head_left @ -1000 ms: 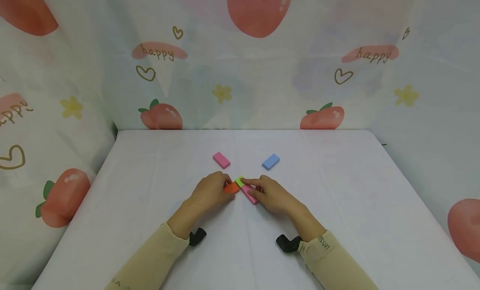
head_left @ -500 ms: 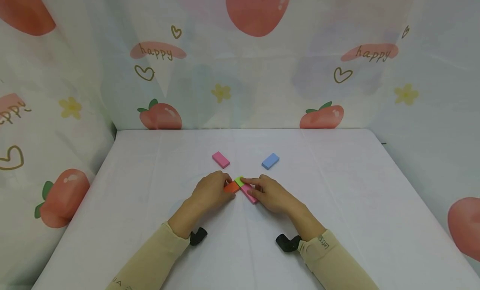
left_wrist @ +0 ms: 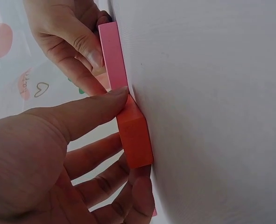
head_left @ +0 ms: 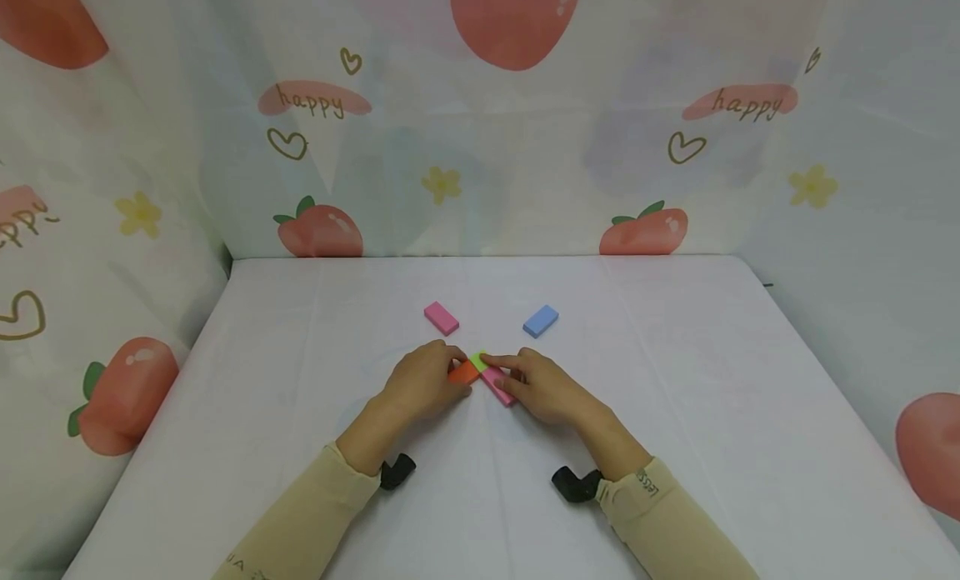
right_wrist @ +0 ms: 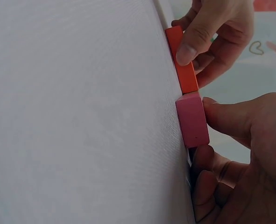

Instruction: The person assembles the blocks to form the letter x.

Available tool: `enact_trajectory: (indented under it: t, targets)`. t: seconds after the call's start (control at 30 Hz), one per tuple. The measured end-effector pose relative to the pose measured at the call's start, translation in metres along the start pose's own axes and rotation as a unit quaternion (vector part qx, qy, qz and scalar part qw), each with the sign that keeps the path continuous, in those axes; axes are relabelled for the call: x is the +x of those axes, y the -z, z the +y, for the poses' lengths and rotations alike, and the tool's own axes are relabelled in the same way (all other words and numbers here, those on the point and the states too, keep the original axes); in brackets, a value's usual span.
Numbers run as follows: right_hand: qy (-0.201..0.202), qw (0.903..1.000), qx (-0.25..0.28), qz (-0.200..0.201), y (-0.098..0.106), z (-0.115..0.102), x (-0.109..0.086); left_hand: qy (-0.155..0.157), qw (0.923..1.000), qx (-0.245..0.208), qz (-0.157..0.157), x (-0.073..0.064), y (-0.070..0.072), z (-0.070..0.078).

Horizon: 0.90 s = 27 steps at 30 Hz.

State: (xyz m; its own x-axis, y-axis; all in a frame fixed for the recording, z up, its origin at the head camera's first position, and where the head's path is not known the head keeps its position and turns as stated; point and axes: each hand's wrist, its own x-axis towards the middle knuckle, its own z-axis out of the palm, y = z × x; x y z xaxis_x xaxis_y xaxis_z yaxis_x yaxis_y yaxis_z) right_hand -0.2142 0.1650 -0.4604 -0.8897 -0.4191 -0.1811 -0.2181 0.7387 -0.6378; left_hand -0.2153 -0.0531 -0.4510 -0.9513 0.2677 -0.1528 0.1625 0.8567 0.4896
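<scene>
Near the middle of the white table, my left hand [head_left: 424,380] pinches an orange block [head_left: 465,372] between thumb and fingers. The block's end meets a lime-green block [head_left: 478,362] and a pink block [head_left: 496,387], which lie end to end in a slanted row. My right hand [head_left: 551,387] grips the pink block, its index fingertip touching the green one. In the left wrist view the orange block [left_wrist: 135,135] lies against the table, thumb on its near edge. The right wrist view shows the pink block [right_wrist: 192,120] touching the orange block [right_wrist: 181,60]; the green block is hidden there.
Farther back on the white table [head_left: 360,305] lie a second pink block [head_left: 442,317] on the left and a blue block [head_left: 541,321] on the right. Black curved pieces [head_left: 576,485] stick out at both cuffs. A fruit-print cloth [head_left: 517,147] stands behind the table.
The orange block in my left hand has shifted slightly right, closing a small gap to the green and pink blocks. My right hand stays almost still.
</scene>
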Motion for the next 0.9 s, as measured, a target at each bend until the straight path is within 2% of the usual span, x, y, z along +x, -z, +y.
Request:
enact_trajectory:
  t: [0.7,0.9]
  targets:
    - [-0.001,1.0000,0.003,-0.001,0.0017,-0.0010,-0.0019,-0.001,0.9999,-0.002,-0.012,0.0037,-0.0004,-0.0013]
    - [0.003,1.0000,-0.005,-0.001,0.0019,-0.0006,-0.0023,0.002,0.9998,-0.016,-0.012,0.0024,0.0005,-0.0016]
